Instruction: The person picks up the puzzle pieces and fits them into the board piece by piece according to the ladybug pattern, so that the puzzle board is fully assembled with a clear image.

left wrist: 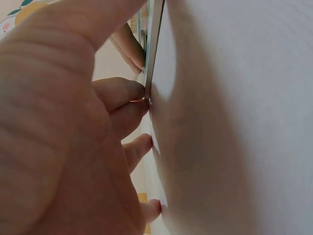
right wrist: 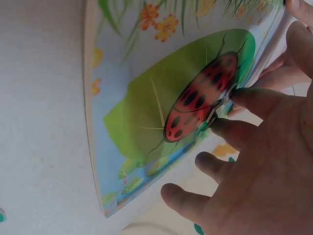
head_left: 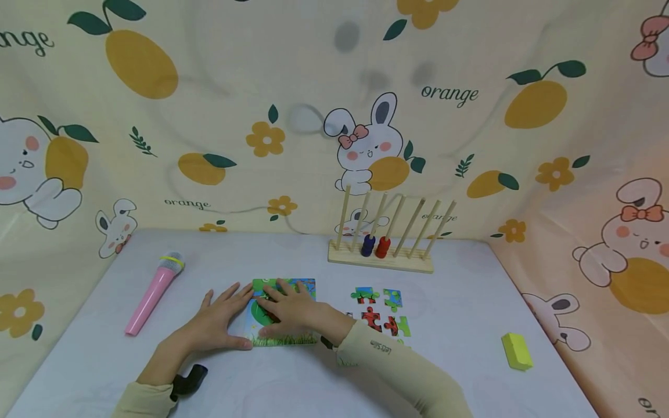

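A square puzzle board lies flat on the white table. Its picture, a red ladybug on a green leaf, shows clearly in the right wrist view. Along the board's left edge rests my left hand, fingers spread, with fingertips and thumb at the edge. My right hand reaches across the board from the right, its fingers extended over the picture and hiding part of it. Loose puzzle pieces, several of them red, green and blue, lie right of the board. The right forearm partly covers some of them.
A pink toy microphone lies at the left of the table. Behind the pieces stands a wooden peg rack with blue rings and red rings. A yellow-green block sits near the right edge.
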The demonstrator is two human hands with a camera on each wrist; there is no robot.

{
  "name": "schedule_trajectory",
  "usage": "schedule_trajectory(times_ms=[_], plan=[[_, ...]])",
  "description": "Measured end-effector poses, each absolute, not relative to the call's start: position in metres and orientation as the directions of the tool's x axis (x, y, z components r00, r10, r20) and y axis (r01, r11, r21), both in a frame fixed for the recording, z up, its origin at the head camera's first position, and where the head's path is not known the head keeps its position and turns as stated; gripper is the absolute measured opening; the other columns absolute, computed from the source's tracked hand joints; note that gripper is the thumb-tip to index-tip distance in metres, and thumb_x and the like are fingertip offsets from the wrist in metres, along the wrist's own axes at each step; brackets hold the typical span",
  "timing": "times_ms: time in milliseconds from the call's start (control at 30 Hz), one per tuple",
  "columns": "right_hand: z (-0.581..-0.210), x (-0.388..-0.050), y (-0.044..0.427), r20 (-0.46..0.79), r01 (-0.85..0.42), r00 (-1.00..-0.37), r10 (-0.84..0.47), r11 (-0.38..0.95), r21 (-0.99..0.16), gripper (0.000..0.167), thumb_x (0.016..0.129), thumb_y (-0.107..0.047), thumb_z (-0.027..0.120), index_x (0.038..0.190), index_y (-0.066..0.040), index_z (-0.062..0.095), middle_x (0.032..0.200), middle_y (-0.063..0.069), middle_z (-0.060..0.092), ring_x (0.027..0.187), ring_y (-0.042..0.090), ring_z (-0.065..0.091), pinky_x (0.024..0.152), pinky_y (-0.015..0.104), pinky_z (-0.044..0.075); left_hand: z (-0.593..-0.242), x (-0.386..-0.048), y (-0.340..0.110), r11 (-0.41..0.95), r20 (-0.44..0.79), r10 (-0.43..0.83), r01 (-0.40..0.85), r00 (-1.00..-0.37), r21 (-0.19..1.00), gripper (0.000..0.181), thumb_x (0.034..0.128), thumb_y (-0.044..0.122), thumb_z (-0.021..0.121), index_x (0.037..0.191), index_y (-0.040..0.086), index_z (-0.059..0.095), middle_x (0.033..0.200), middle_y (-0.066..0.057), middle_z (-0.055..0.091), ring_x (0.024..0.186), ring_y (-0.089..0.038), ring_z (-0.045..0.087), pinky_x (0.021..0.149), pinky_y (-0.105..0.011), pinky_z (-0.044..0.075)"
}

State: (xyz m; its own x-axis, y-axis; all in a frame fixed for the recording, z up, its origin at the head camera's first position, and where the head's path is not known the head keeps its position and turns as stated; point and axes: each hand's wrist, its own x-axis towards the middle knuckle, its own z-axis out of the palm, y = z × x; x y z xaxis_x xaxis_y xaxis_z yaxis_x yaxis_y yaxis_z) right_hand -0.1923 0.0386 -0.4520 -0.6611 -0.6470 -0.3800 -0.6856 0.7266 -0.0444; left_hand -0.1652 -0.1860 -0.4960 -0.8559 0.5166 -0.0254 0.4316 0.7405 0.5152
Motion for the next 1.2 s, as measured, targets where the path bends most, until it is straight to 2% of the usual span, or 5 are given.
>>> schedule_trajectory(times_ms=[367, 567, 733, 967, 1200], plan=[[-0.451, -0.193, 0.041, -0.35, -0.68, -0.661, -0.664, 0.727, -0.094, 0.076, 0.097, -0.066, 0.04, 0.16, -0.03, 0.02, 0.167, -0.001, 0.01, 0.153, 0.029, 0.006, 0.118, 0.058, 0.018, -0.494, -0.164, -0.186, 0.731, -0.013, 0.521, 0.438, -0.854, 0.523, 0.113, 0.0702, 0.067, 0.078, 0.152, 0.001, 0.037, 0.162, -0.013, 0.027, 0.148, -0.045, 0.015, 0.104, -0.081, -0.001], [-0.451, -0.201, 0.066, -0.25, -0.667, -0.687, -0.682, 0.729, -0.157, 0.07, 0.098, -0.06, 0.046, 0.157, -0.023, 0.034, 0.165, 0.009, 0.019, 0.152, 0.031, 0.012, 0.118, 0.06, 0.018, -0.495, -0.164, -0.186, 0.744, -0.01, 0.518, 0.444, -0.856, 0.499, 0.114, 0.069, 0.069, 0.077, 0.152, 0.001, 0.038, 0.162, -0.013, 0.028, 0.148, -0.045, 0.016, 0.104, -0.08, 0.0], [-0.45, -0.215, 0.108, -0.141, -0.616, -0.746, -0.651, 0.755, -0.224, 0.054, 0.097, -0.04, 0.064, 0.144, -0.016, 0.053, 0.156, 0.014, 0.039, 0.146, 0.035, 0.029, 0.116, 0.064, 0.019, -0.496, -0.165, -0.185, 0.755, -0.017, 0.509, 0.436, -0.861, 0.49, 0.116, 0.0672, 0.07, 0.077, 0.152, 0.002, 0.038, 0.162, -0.013, 0.028, 0.148, -0.045, 0.016, 0.105, -0.08, 0.0], [-0.445, -0.231, 0.184, -0.074, -0.51, -0.825, -0.56, 0.794, -0.33, 0.041, 0.086, -0.009, 0.078, 0.125, -0.004, 0.066, 0.124, 0.013, 0.063, 0.12, 0.033, 0.055, 0.104, 0.069, 0.031, -0.496, -0.166, -0.184, 0.761, -0.021, 0.505, 0.433, -0.863, 0.483, 0.117, 0.0658, 0.072, 0.077, 0.152, 0.003, 0.038, 0.162, -0.012, 0.028, 0.148, -0.045, 0.016, 0.105, -0.08, 0.0], [-0.446, -0.231, 0.228, -0.143, -0.395, -0.864, -0.483, 0.826, -0.403, 0.053, 0.078, -0.002, 0.083, 0.127, -0.002, 0.063, 0.119, 0.013, 0.066, 0.112, 0.032, 0.06, 0.102, 0.066, 0.034, -0.497, -0.165, -0.183, 0.764, -0.03, 0.498, 0.423, -0.867, 0.487, 0.117, 0.0658, 0.071, 0.077, 0.152, 0.003, 0.038, 0.162, -0.013, 0.027, 0.148, -0.044, 0.015, 0.106, -0.079, -0.001]])
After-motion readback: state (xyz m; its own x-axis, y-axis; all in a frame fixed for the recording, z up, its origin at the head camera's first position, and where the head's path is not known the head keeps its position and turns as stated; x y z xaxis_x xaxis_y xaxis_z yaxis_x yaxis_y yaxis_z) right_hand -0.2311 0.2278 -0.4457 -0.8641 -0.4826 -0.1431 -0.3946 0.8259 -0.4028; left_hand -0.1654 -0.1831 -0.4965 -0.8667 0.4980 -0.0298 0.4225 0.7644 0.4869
